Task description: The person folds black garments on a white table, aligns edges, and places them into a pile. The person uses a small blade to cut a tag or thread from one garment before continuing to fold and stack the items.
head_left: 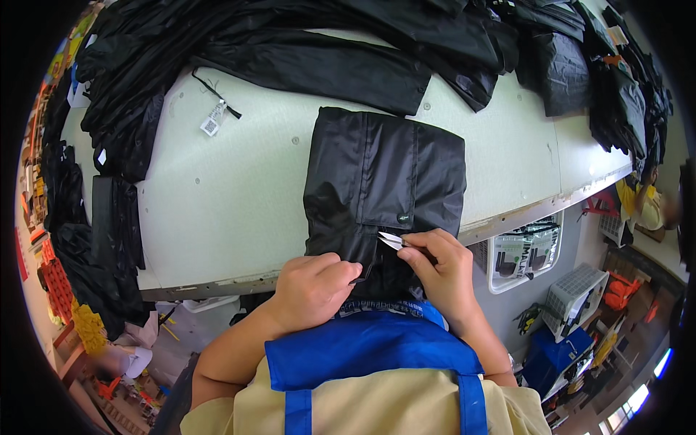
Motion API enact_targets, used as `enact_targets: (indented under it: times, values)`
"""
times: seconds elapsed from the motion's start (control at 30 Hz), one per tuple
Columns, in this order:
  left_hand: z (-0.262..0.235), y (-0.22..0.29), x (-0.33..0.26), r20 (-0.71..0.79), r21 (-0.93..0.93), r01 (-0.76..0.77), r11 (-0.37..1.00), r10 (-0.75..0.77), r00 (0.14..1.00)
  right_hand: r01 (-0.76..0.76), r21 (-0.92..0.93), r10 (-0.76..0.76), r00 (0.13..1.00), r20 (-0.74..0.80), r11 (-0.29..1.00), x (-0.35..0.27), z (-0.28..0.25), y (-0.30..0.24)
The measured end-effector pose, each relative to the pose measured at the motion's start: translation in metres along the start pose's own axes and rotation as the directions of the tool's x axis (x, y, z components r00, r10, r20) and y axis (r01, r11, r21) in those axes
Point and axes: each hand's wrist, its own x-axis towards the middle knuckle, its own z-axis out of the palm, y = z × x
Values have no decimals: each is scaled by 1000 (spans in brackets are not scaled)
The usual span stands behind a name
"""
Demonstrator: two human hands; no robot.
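A folded black garment with a flapped pocket lies on the pale table, its near part hanging toward my blue apron. My left hand is closed, pinching the black cloth near the table's front edge. In my right hand is a pair of small thread snips. Their pointed blades are a little apart and lie over the cloth just below the pocket flap. Whether a thread runs between the blades is too small to tell.
Black garments are heaped along the far side of the table, with more stacks at left and far right. A paper tag lies on the tabletop. Below the right edge hangs a white basket of packaged goods. Other people are in the background.
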Motion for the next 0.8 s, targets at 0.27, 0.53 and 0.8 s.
enact_targets:
  times: [0.27, 0.53, 0.8]
  values:
    - [2, -1, 0, -7, -6, -12, 1000, 12, 1000, 6, 23, -6, 1000, 7, 1000, 2, 1, 0]
    - [1, 0, 1, -3, 10, -32, 999, 32, 999, 11, 38, -13, 998, 59, 999, 3, 1, -4]
    - [0, -2, -1, 2, 11, -33, 999, 33, 999, 34, 1, -34, 999, 6, 999, 6, -5, -1]
